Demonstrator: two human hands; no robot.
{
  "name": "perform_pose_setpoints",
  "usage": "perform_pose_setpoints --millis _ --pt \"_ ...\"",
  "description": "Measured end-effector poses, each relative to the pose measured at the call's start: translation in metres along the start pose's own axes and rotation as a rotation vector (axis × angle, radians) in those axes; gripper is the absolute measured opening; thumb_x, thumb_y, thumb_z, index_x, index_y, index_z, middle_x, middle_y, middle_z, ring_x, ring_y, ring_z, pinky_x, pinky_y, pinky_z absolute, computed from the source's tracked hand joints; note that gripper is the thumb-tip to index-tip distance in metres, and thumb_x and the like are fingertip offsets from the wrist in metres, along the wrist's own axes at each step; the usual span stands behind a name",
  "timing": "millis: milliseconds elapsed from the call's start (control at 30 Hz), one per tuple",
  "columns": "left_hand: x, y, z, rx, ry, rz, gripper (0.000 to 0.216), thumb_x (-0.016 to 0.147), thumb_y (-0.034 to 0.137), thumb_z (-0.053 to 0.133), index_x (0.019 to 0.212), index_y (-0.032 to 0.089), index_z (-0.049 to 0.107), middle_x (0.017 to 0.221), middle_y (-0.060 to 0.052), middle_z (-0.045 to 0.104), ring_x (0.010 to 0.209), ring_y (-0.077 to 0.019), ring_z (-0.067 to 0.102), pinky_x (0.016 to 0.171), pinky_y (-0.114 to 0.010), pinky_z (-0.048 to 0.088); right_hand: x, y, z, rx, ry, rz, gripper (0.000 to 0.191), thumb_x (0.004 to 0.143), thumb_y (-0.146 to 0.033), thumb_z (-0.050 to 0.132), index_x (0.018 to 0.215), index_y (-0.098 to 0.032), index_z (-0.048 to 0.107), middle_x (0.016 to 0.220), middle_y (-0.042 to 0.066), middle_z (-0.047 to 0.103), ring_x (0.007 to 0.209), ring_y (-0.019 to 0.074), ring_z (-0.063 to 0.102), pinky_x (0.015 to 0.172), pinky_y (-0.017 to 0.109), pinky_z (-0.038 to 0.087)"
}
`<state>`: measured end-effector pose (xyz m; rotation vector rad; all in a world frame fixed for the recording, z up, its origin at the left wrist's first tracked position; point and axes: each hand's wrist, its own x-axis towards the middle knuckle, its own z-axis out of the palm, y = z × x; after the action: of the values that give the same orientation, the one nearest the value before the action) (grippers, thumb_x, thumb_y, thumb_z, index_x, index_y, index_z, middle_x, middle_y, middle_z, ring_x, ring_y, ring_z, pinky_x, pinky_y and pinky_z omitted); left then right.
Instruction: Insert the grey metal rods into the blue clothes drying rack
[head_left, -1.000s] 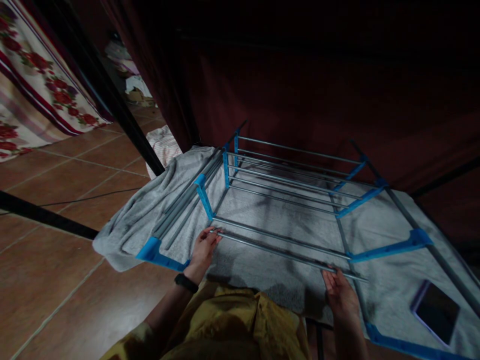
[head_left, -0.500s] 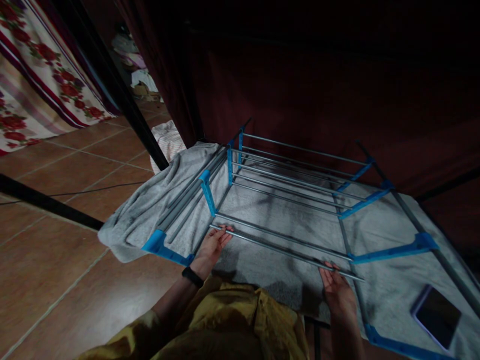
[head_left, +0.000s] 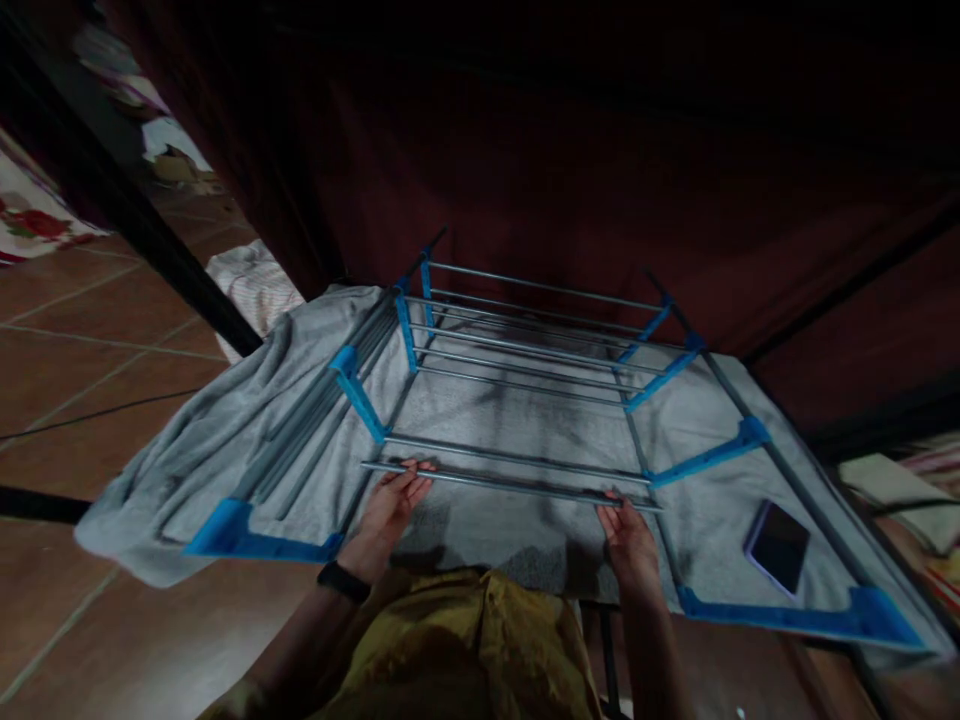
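A thin grey metal rod (head_left: 510, 486) lies crosswise in both hands, loose from the frame at both ends. My left hand (head_left: 390, 505) is closed on it near its left end, a black band on the wrist. Near the other end my right hand (head_left: 628, 540) grips the same rod. Just beyond it is a rack of metal tubes with blue plastic brackets, resting on its side. One fitted crossbar (head_left: 517, 458) runs between the left bracket (head_left: 360, 395) and the right bracket (head_left: 709, 457). Several more crossbars span the rack's far part.
Under the rack a grey blanket (head_left: 480, 550) covers the surface. Several loose tubes (head_left: 315, 425) lie along its left side. A phone (head_left: 778, 547) rests at the right. Dark posts (head_left: 150, 215) and a dark red curtain (head_left: 570, 190) border the space; tiled floor (head_left: 82, 330) is at left.
The view has turned to the right, so the rack appears further left. Both hands still hold the rod, which now looks more level and closer to the fitted crossbar at the right.
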<state>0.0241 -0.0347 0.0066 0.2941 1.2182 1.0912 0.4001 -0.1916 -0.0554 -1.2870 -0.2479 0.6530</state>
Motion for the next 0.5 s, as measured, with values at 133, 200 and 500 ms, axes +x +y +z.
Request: perform_pose_setpoints --millis 133,200,500 --pt "0.005 0.006 -0.003 -0.005 0.005 -0.020 0.017 0.085 0.001 0.078 0.087 0.018 0.074 0.094 -0.007 0.085 0.095 -0.0216 0.085 0.092 -0.032 0.069 0.002 -0.002 0.004 0.098 0.115 0.065 0.048 0.072 -0.051 0.099 0.077 -0.029 0.057 0.072 -0.005 0.067 0.068 0.0174 0.073 0.076 0.034 0.070" --pt "0.007 0.007 -0.002 0.005 0.028 -0.033 0.018 0.085 0.001 0.075 0.087 0.019 0.074 0.092 -0.005 0.085 0.094 -0.0209 0.085 0.091 -0.032 0.069 0.002 -0.004 0.008 0.160 0.148 0.101 0.050 0.074 -0.045 0.101 0.075 -0.029 0.054 0.068 -0.007 0.065 0.065 0.0158 0.071 0.078 0.033 0.070" --pt "-0.006 -0.012 0.025 0.088 0.010 -0.147 0.019 0.096 0.003 0.067 0.089 0.018 0.075 0.096 -0.005 0.084 0.094 -0.0170 0.084 0.094 -0.027 0.069 -0.003 -0.009 0.015 0.282 0.191 0.180 0.034 0.075 -0.021 0.095 0.083 -0.028 0.063 0.087 -0.002 0.081 0.087 0.0192 0.082 0.083 0.034 0.070"
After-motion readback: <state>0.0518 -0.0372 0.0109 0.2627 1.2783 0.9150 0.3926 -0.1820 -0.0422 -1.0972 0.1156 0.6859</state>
